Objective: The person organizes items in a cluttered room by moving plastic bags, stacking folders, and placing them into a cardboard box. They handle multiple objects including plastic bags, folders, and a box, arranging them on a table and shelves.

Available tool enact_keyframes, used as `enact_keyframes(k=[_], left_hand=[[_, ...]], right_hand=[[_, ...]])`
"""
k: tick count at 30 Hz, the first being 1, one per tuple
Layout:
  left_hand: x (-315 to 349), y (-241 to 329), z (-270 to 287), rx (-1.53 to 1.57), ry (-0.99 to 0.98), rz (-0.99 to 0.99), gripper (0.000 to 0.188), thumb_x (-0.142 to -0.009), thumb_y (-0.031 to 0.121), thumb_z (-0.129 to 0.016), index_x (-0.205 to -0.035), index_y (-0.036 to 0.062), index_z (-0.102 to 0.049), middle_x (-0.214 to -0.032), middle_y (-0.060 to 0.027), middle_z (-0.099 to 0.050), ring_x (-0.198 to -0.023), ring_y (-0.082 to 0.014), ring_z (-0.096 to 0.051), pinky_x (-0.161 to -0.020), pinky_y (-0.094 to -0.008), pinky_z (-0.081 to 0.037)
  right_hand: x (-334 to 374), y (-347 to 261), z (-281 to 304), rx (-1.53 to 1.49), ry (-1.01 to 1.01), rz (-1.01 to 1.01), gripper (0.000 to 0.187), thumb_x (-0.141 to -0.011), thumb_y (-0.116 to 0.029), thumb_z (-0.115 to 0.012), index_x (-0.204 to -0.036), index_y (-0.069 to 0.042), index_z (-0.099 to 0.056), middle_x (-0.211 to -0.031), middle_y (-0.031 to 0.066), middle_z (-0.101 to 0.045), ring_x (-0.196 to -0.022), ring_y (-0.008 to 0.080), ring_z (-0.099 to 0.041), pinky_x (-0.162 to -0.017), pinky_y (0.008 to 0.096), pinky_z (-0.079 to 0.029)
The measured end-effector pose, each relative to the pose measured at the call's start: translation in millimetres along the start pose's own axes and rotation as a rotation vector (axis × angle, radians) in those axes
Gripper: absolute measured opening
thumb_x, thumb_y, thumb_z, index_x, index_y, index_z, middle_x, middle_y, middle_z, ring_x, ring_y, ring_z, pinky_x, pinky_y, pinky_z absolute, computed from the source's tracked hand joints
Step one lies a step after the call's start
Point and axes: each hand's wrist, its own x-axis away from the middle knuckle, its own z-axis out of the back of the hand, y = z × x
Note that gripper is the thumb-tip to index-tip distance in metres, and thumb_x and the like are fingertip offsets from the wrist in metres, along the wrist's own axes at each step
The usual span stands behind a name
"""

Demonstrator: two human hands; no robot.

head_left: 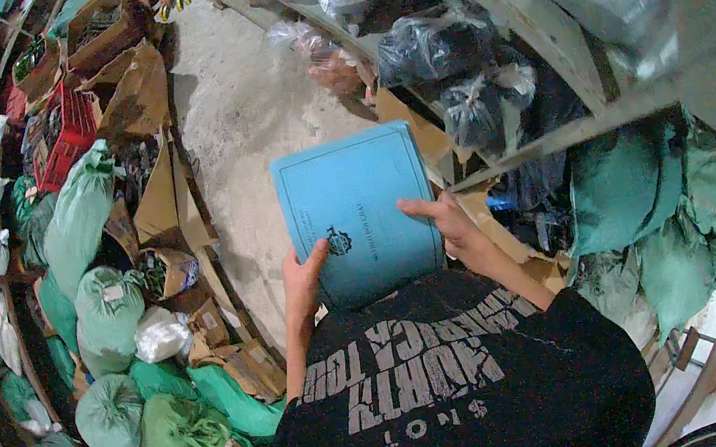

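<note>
A blue printed book, closed and with a dark round emblem on its cover, is held in front of my black shirt. My left hand grips its left edge, thumb on the cover. On the opposite edge, my right hand holds the book the same way, its thumb pressed flat on the cover. The fingers of both hands are mostly hidden behind the book.
Green sacks, cardboard boxes and a red crate line the left side. Clear plastic bags fill shelves at the right, above green sheeting. A concrete floor runs between them.
</note>
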Motion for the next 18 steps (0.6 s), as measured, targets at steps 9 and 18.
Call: enact_keyframes(k=[9, 18], left_hand=[[-140.5, -0.1, 22.1, 0.123, -0.117, 0.1, 0.072, -0.084, 0.039, -0.078, -0.139, 0.0026, -0.049, -0.122, -0.0089, -0.064, -0.105, -0.0238, -0.064, -0.084, -0.0384, -0.054], [-186.6, -11.2, 27.4, 0.074, 0.047, 0.445, 0.082, -0.082, 0.034, -0.08, -0.144, -0.0014, -0.04, -0.131, -0.0132, -0.057, -0.117, -0.0273, -0.058, -0.102, -0.0403, -0.046]], right_hand=[[-161.2, -73.3, -4.4, 0.487, -0.095, 0.248, 0.076, -0.077, -0.039, -0.085, -0.132, 0.004, -0.055, -0.122, 0.0178, -0.066, -0.11, 0.0272, -0.065, -0.096, 0.0381, -0.05], [-340.4, 9.8, 114.6, 1.263, 0.189, 0.03, 0.077, -0.09, -0.053, -0.066, -0.133, 0.01, -0.051, -0.133, 0.0308, -0.056, -0.124, 0.04, -0.055, -0.103, 0.0503, -0.043]])
